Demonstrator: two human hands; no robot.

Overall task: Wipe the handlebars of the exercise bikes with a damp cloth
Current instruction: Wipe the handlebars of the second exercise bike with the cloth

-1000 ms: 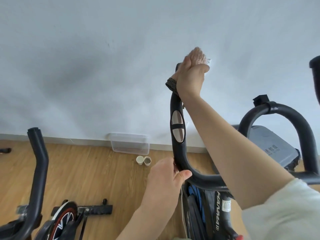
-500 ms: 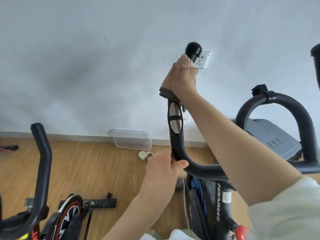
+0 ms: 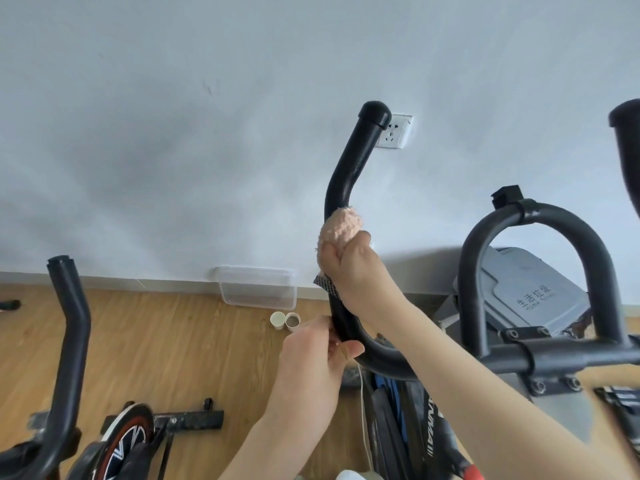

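Midway up the curved black handlebar (image 3: pixel 349 168), right hand (image 3: pixel 349 268) curls round fluffy pink cloth (image 3: pixel 341 226); left hand (image 3: pixel 311 355) grips the bend.

the handlebar (image 3: pixel 341 181) is matte black. the cloth (image 3: pixel 341 226) on it is peach-pink, with a dark grey checked tab at its lower edge. pale blue-grey wall (image 3: pixel 173 133), white socket (image 3: pixel 398 133). tan wood-grain floor (image 3: pixel 156 341). the flywheel (image 3: pixel 128 441) is black with a red ring and white marks. grey bin (image 3: pixel 530 292).
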